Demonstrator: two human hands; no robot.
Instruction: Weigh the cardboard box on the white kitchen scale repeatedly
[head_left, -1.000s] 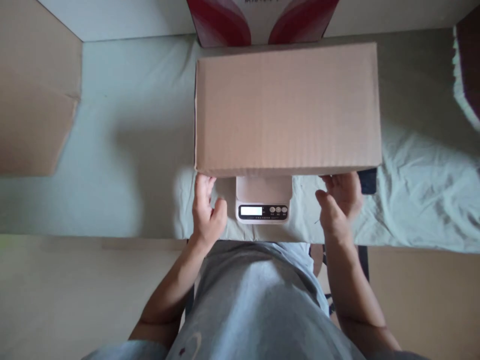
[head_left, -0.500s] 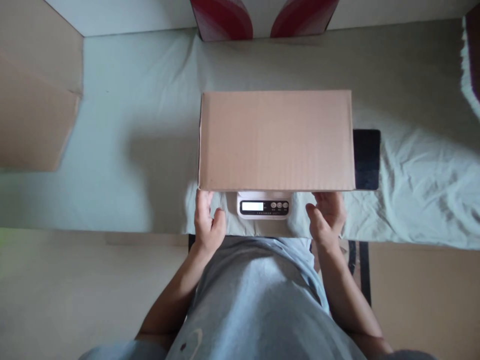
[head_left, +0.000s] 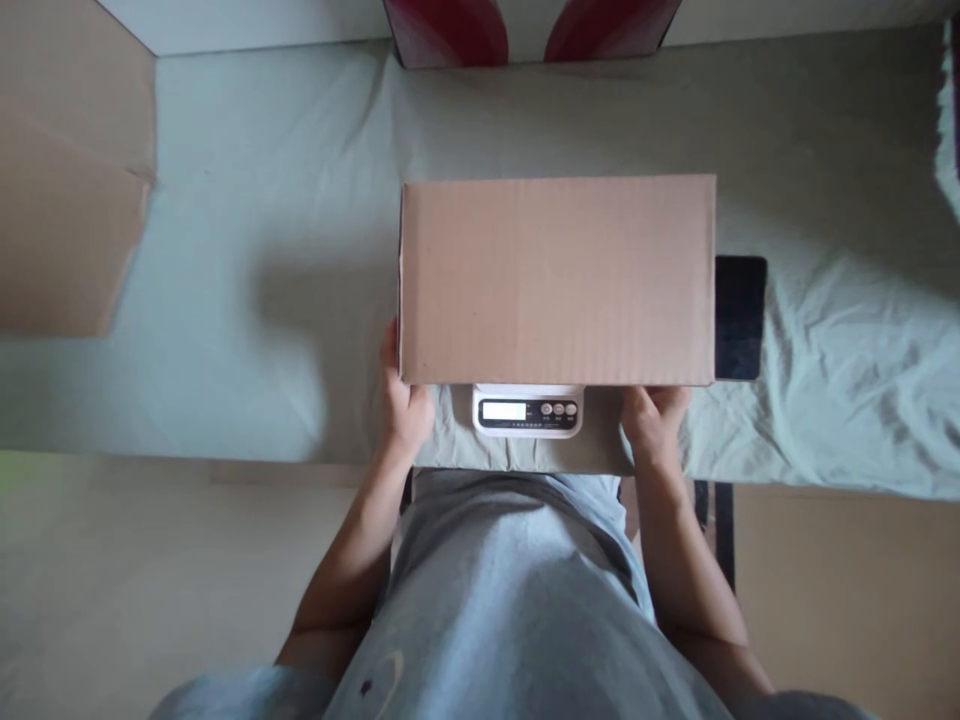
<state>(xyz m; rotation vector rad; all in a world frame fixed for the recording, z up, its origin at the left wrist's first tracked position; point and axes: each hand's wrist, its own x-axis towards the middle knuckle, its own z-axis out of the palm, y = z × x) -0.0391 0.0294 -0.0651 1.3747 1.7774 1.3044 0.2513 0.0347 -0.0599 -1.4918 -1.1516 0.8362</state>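
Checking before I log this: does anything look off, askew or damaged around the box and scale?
Nothing looks damaged or spilled. The cardboard box sits square but overhangs the small digital scale, hiding its platform. The left hand and right hand touch its near corners. The scale's display is too small to read.

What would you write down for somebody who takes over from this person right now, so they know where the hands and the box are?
Left hand: at the near left corner of the cardboard box, fingers against its left side.
Right hand: at the box's near right edge, fingers tucked under it.
Whether either hand actually grips the box cannot be told.
The box sits over the white digital scale, hiding most of its platform; the display is lit but too small to read.
A dark flat device lies on the sheet just right of the box.
Done: box is over the scale.
Left: hands are not yet off the box.
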